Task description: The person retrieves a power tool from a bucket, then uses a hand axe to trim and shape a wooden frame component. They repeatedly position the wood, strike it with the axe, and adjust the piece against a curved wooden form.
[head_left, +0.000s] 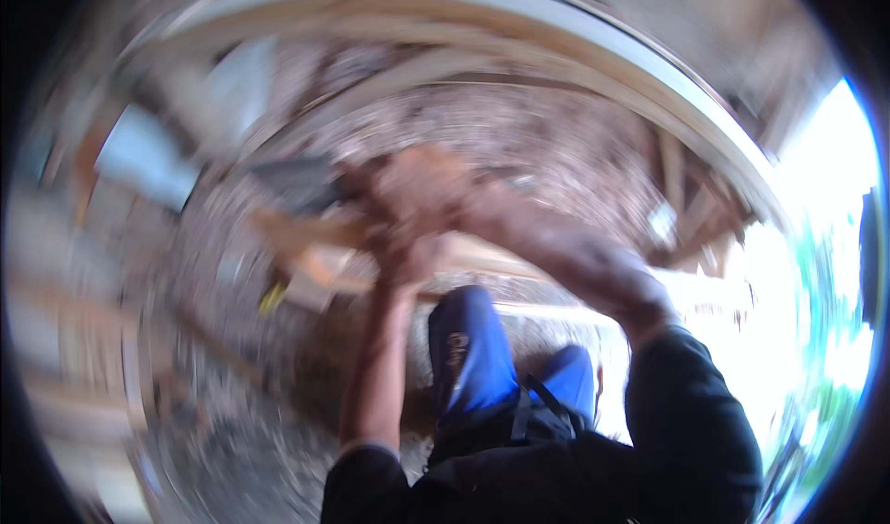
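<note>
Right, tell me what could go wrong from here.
Two risks, as far as the blur allows. The right hand and left hand are close together near a dark grey flat thing; if it has a hard edge, a slip might catch either of them. The blue-clad left knee is close to the pale wood, so it could get knocked if that shifted.

that's a black shirt (556, 473) over there, with short sleeves (691, 394) and the forearms (375, 366) bare; bright blue trousers (491, 357) carry a small pale marking (457, 346), too blurred to read; dark straps (521, 416) dangle at the waist.
</note>
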Demonstrator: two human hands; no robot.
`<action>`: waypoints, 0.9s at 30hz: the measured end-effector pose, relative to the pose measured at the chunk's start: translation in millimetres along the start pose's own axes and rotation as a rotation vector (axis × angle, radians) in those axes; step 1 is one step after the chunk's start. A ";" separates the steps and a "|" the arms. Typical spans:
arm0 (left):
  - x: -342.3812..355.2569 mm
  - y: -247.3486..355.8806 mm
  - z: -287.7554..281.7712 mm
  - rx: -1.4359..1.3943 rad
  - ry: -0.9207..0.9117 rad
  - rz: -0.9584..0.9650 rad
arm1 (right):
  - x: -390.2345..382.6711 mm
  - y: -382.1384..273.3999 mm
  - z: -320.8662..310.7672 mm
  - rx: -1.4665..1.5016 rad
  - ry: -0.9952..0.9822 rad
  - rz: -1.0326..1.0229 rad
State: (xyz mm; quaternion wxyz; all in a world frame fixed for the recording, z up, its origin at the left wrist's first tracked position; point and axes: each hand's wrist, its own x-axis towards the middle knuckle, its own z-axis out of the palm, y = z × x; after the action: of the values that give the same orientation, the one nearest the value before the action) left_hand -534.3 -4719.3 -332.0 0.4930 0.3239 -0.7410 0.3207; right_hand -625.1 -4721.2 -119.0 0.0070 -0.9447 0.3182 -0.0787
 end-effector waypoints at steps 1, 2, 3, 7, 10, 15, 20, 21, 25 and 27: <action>-2.3 -5.2 -2.5 -0.053 -0.056 0.014 | -36.9 7.4 -7.6 0.002 0.096 0.068; 1.7 -9.4 0.6 -0.081 -0.009 0.039 | -77.1 15.7 -15.6 0.124 0.104 0.157; 6.1 -5.5 -0.8 -0.121 -0.011 -0.005 | -115.8 15.9 -19.2 0.166 0.131 0.284; 46.2 3.0 -30.9 -0.031 -0.478 -0.237 | -283.7 12.9 -24.2 0.412 0.396 0.582; 83.9 16.4 -43.5 -0.145 -0.846 -0.167 | -396.3 13.8 2.3 0.469 0.553 0.829; 153.1 119.8 -5.8 -0.404 -1.233 0.004 | -552.2 24.5 38.2 0.346 0.754 1.294; 221.7 277.2 70.9 -0.682 -1.434 0.166 | -645.5 25.6 39.9 0.557 1.069 1.739; 229.1 309.2 88.2 -0.725 -1.464 0.154 | -659.5 22.8 39.0 0.464 1.116 1.750; 235.0 346.5 109.6 -0.855 -1.485 0.131 | -710.2 15.0 35.0 0.402 1.176 1.913; 230.1 348.6 108.4 -0.814 -1.427 0.172 | -737.9 21.4 28.7 0.326 1.084 2.006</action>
State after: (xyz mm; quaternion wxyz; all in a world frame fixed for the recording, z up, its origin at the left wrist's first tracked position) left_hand -938.6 -4639.4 -203.9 -0.0438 0.1879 -0.9565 -0.2190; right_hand -1212.8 -4294.9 -255.2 0.0506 -0.0967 0.8738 -0.4738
